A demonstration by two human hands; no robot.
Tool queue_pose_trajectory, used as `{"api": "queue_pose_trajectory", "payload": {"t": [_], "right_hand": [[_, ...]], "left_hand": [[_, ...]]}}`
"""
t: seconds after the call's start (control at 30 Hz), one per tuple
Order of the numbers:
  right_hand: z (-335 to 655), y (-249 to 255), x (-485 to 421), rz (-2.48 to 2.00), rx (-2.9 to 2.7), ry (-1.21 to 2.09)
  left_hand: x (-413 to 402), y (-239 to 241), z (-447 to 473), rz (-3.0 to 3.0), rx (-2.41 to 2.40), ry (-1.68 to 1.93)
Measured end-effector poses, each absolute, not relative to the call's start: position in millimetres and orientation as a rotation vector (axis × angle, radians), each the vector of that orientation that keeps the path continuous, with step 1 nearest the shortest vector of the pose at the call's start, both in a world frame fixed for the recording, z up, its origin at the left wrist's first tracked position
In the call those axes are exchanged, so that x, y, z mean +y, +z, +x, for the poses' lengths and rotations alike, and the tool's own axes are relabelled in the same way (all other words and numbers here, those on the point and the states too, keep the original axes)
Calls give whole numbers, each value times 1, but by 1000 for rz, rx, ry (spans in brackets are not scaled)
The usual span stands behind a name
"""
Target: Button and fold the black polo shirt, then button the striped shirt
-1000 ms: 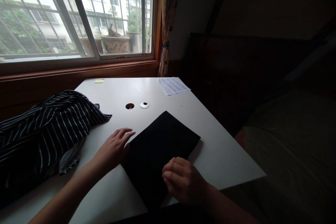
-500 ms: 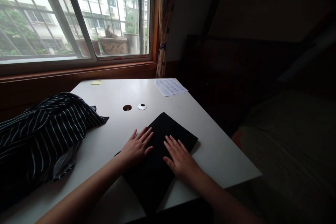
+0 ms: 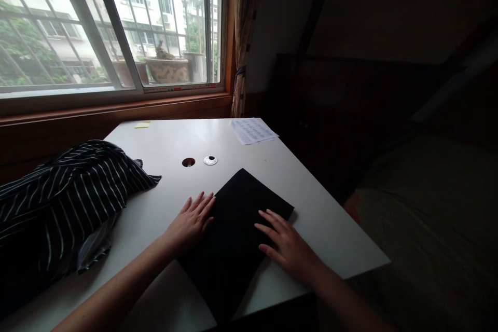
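A flat black sheet [image 3: 237,228], its material hard to make out, lies diagonally on the white table [image 3: 167,140] with one corner pointing away from me. My left hand [image 3: 191,220] rests at its left edge, fingers stretched out and palm down. Across from it, my right hand [image 3: 286,241] lies over the right side of the sheet with its fingers spread. Neither hand grips anything. The sheet's left corner is hidden beneath my left hand and wrist.
A black-and-white striped cloth [image 3: 78,197] is heaped at the left. Behind the sheet are a round cable hole [image 3: 189,162] and a silver cover ring [image 3: 210,160]. Printed papers [image 3: 252,130] and a yellow note [image 3: 142,124] lie at the far edge, below the window.
My hands have moved apart: the left slid left towards the sheet's edge, the right slid right. The black sheet has stayed in place.
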State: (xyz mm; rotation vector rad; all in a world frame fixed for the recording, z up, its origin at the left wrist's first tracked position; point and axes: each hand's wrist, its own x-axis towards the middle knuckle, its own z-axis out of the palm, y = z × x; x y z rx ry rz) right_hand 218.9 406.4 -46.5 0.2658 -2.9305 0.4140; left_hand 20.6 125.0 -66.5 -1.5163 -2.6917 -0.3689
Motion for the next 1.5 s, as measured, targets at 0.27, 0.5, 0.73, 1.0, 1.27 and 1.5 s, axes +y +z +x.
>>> {"api": "queue_pose_trajectory", "payload": {"t": [0.27, 0.5, 0.73, 1.0, 1.27, 1.5], "right_hand": [[223, -51, 427, 297, -2798, 435], [210, -53, 438, 366, -2802, 382], [183, -46, 454, 427, -2792, 255], [120, -48, 461, 424, -2796, 394], [75, -45, 428, -47, -2723, 954], [53, -54, 425, -435, -2787, 1126]], "left_hand": [[116, -50, 20, -1503, -2619, -700], [117, -44, 7, -1399, -2782, -1058], [115, -23, 4, -1332, -3140, -1183], [102, -24, 36, -1241, -3198, -1411], [91, -15, 81, -1348, -3299, -1354], [114, -10, 27, -1374, -2730, -700]]}}
